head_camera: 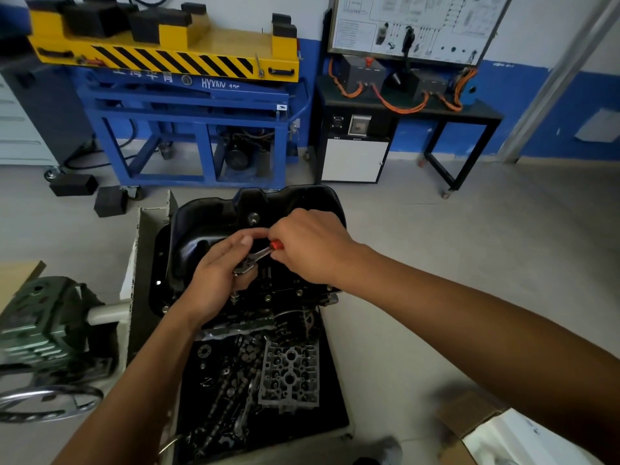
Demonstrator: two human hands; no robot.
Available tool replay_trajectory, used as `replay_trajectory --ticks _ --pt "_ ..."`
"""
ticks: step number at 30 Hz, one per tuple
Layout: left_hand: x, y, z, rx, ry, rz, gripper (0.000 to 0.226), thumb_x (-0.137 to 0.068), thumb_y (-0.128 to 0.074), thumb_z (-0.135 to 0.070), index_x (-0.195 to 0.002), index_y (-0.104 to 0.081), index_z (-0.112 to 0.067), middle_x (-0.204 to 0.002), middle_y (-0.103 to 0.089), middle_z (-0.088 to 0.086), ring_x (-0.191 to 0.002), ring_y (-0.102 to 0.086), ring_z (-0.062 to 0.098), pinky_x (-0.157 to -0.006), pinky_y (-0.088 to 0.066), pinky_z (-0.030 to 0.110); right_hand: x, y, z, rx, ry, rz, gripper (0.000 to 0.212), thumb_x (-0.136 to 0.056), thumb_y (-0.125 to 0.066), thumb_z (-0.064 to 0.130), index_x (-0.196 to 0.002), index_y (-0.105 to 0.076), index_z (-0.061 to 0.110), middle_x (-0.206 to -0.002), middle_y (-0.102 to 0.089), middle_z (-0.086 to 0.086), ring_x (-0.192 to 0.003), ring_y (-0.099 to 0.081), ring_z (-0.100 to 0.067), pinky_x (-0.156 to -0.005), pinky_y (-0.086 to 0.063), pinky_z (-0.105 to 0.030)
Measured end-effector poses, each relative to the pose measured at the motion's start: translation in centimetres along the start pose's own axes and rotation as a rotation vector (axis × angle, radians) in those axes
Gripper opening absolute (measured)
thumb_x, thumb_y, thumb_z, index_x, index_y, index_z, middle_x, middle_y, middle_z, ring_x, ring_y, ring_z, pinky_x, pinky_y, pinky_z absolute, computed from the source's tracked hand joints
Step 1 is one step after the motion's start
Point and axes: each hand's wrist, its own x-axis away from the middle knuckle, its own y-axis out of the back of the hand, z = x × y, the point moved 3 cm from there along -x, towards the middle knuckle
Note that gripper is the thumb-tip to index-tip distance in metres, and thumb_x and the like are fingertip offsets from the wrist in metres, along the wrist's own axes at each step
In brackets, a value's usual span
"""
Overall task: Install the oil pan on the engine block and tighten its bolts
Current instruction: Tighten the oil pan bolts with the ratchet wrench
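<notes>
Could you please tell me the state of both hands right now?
Left hand: holding the ratchet at its head.
Right hand: gripping its red handle.

1. Soft, even indoor light, rather dim; shadows on the floor (436, 246) are faint.
2. The black oil pan (201, 223) shows a faint bluish sheen — parts below it sink into darkness; the ratchet (255, 258) glints.
3. Wide-angle bending: the door frame (553, 82) leans, the yellow lift (161, 52) curves.
4. Edges smear — the green machine (43, 330) at left and the box (503, 437) at lower right are blurred; the centre is sharp.
</notes>
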Motion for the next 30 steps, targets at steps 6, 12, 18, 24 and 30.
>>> replay_trajectory --ticks 6,12,18,24,30 --pt "1.1 1.3 -1.1 0.052 0.049 0.016 0.062 -0.094 -0.035 -0.054 -0.135 -0.057 -0.013 -0.075 -0.05 0.013 -0.059 -0.044 0.016 -0.06 -0.042 0.023 -1.1 0.2 0.1 -0.021 0.025 -0.054 0.013 -0.098 -0.055 0.029 -0.099 -0.066 0.022 -0.09 -0.06 0.002 -0.081 -0.06 -0.025 -0.064 -0.046 -0.036" --pt "2.1 1.5 -2.1 -0.186 -0.101 -0.131 0.028 -0.096 -0.053 -0.029 -0.108 -0.066 -0.007 -0.074 -0.06 0.008 -0.073 -0.059 0.012 -0.076 -0.049 0.019 -1.1 0.2 0.7 -0.004 0.04 -0.066 0.038 -0.093 -0.061 0.04 -0.066 -0.042 0.021 -0.066 -0.041 0.005 -0.057 -0.043 -0.019 -0.051 -0.029 -0.031" --pt "2.3 0.1 -1.5 -0.263 -0.161 -0.218 0.033 -0.098 -0.046 -0.027 -0.106 -0.067 -0.003 -0.095 -0.071 0.013 -0.09 -0.066 0.016 -0.083 -0.052 0.027 0.1 -0.9 3.0 -0.281 0.051 0.112 0.052 -0.083 -0.069 0.052 -0.047 -0.049 0.02 -0.041 -0.046 0.007 -0.042 -0.046 -0.006 -0.046 -0.04 -0.027" --pt "1.9 -1.0 -0.7 -0.188 -0.178 -0.252 0.039 -0.104 -0.038 -0.027 -0.1 -0.065 0.0 -0.087 -0.064 0.021 -0.081 -0.058 0.037 -0.077 -0.047 0.044 0.8 -1.3 3.3 -0.41 0.028 0.166 0.045 -0.087 -0.067 0.038 -0.049 -0.045 0.026 -0.042 -0.053 0.015 -0.047 -0.053 0.002 -0.047 -0.034 -0.023" --pt "1.1 -0.9 -0.7 -0.208 -0.188 -0.3 0.035 -0.102 -0.034 -0.032 -0.088 -0.062 -0.017 -0.073 -0.052 0.007 -0.067 -0.044 0.027 -0.065 -0.04 0.037 0.8 -0.6 2.1 -0.383 -0.007 0.225 0.042 -0.081 -0.074 0.051 -0.055 -0.064 0.018 -0.045 -0.055 0.008 -0.046 -0.053 -0.002 -0.046 -0.036 -0.022"
